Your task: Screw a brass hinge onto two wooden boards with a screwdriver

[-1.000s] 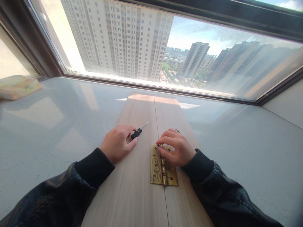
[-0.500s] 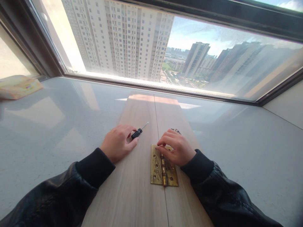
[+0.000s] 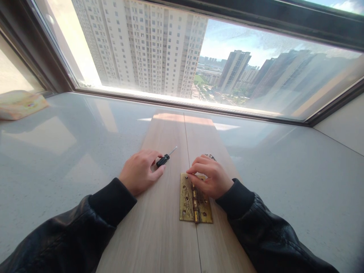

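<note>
A small black-handled screwdriver (image 3: 162, 160) rests between the thumb and fingers of my left hand (image 3: 140, 170), its thin shaft pointing away and to the right. My right hand (image 3: 209, 177) pinches a tiny dark screw, mostly hidden by the fingertips, at the upper left hole of a brass hinge (image 3: 186, 204). The worn, marked hinge lies spread flat, its knuckle along the seam between two pale wooden boards (image 3: 159, 227). My right hand covers its upper right part. Behind that hand, a little heap of small dark metal pieces (image 3: 210, 156) partly shows.
The boards lie on a glossy white sill (image 3: 57, 170) and reach toward a dark-framed window (image 3: 182, 106). A yellowish patterned packet (image 3: 21, 105) sits at the far left. Tall buildings stand outside.
The whole view has shifted very slightly. My right fingertips stay at the hinge's upper left hole, with the small dark piece showing less between them. My left hand keeps its place with the screwdriver.
</note>
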Demonstrator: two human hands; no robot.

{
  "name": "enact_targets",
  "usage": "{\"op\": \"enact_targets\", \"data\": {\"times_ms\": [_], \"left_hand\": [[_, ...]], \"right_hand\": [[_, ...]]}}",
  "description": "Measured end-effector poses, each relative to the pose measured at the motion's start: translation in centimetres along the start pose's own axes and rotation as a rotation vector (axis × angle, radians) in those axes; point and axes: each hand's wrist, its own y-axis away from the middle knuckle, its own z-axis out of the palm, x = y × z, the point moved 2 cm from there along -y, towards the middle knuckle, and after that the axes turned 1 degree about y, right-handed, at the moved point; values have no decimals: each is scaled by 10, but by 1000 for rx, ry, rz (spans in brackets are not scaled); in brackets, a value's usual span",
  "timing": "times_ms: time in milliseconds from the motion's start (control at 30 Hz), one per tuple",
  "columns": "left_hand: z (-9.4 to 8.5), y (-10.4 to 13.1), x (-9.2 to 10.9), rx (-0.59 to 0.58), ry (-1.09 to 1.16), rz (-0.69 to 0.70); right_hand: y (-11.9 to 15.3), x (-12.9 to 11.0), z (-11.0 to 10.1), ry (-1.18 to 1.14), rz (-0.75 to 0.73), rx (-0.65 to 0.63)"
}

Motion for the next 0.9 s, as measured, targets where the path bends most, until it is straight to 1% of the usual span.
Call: {"op": "enact_targets", "data": {"times_ms": [333,600,900], "left_hand": [[0,1,1,2,2,9],[0,0,0,1,-2,9],[-1,1,0,11,-5,14]], "right_hand": [[1,2,0,-36,49,20],[0,2,0,-90,-26,30],[-1,4,2,-43,-7,10]]}}
